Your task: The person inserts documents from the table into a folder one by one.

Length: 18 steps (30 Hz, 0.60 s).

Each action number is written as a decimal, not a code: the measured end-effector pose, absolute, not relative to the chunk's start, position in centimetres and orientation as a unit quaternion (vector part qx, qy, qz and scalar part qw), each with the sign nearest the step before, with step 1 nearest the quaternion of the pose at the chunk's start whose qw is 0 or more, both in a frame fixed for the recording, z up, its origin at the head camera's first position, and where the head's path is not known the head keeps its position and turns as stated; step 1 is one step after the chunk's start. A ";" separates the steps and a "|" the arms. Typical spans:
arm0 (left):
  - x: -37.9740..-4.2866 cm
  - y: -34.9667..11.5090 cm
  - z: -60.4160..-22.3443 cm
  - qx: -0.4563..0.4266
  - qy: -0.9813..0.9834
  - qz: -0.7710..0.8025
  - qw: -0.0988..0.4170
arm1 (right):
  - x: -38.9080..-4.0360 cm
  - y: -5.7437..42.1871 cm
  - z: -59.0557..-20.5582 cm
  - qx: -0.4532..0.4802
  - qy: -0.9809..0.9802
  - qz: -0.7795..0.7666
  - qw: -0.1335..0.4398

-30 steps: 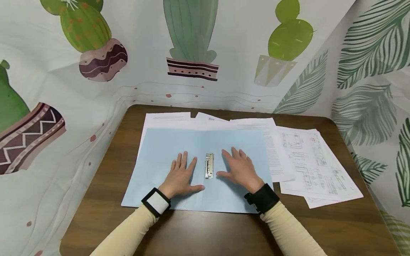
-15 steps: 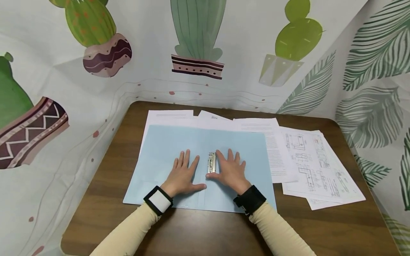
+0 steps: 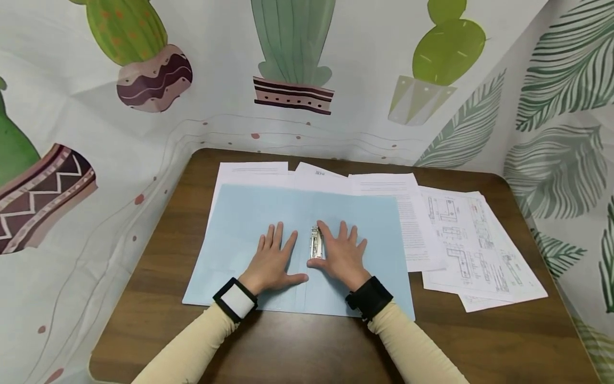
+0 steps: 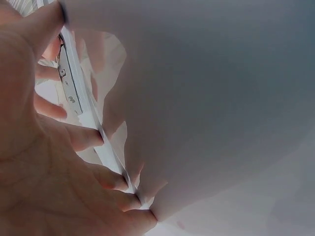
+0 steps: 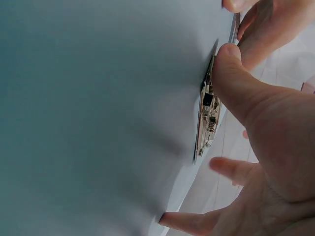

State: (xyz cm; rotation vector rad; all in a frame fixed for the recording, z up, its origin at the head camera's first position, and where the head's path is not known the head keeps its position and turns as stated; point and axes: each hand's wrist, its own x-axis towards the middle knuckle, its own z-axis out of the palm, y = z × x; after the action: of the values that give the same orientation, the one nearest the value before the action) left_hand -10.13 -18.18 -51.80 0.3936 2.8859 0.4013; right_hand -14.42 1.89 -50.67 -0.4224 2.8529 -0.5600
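Note:
An open light-blue folder [image 3: 240,213] lies flat on the wooden table. Near its centre fold is a silver metal lever clip [image 3: 316,242], upright in the head view. My left hand [image 3: 271,264] rests on the left cover with fingers spread and straight, its thumb pointing towards the fold. Just right of the clip, my right hand [image 3: 342,256] spans it, index fingertip by its far end and thumb by its near end. In the right wrist view the thumb [image 5: 236,73] touches one end of the clip [image 5: 209,115], while its springs stay visible.
White printed sheets [image 3: 374,184] stick out from under the folder at the back and right. Farther right, sheets with technical drawings [image 3: 479,250] overlap one another. A cactus-patterned cloth [image 3: 364,106] hangs behind the table [image 3: 297,341].
My right hand has moved left from beside the clip, so its thumb and index finger now bracket the clip's ends. My left hand keeps its place on the folder. The view shifts slightly.

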 end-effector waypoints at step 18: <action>-10.0 -18.4 -51.8 0.135 0.978 0.130 0.095 | -13.9 2.7 -51.4 -0.187 0.947 -0.254 0.060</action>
State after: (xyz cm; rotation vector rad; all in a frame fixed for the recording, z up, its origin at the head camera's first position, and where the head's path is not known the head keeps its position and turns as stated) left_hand -10.02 -18.36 -51.84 0.3999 2.8991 0.3859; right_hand -13.89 2.72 -51.41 -0.5675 2.8667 -0.7675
